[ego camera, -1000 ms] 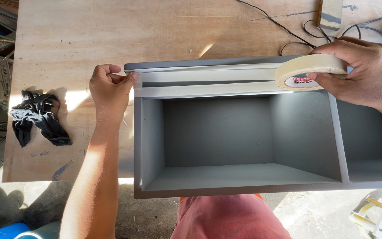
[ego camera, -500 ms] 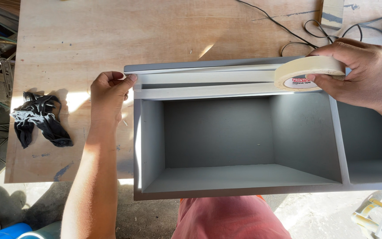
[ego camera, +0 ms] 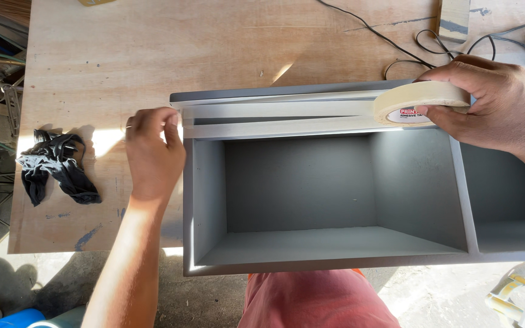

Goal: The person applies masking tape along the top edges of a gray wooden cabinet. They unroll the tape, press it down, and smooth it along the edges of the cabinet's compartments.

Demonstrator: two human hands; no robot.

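On the plywood table (ego camera: 92, 73), a grey cabinet (ego camera: 299, 200) lies open-side up. The right hand (ego camera: 499, 106) clasps the tape roll (ego camera: 417, 100) at two o'clock; the left hand (ego camera: 153, 152) pinches the tape's free end at the cabinet's corner at nine o'clock, barely shifted from a second ago, so the strip stays taut along the top edge.

Two hands stretch masking tape along the top edge of a grey box on a plywood table.

The left hand (ego camera: 152, 152) pinches the free end of the tape strip (ego camera: 277, 111) at the left corner of the grey box (ego camera: 299, 194), while the right hand (ego camera: 493, 106) grips the tape roll (ego camera: 419, 102) over the partition further right, the strip lying straight between them along the rim. The box's open compartments face the camera. On the table (ego camera: 153, 54) a black cloth (ego camera: 56, 165) lies crumpled well left of the box, and black cables (ego camera: 408, 51) trail near the far edge.
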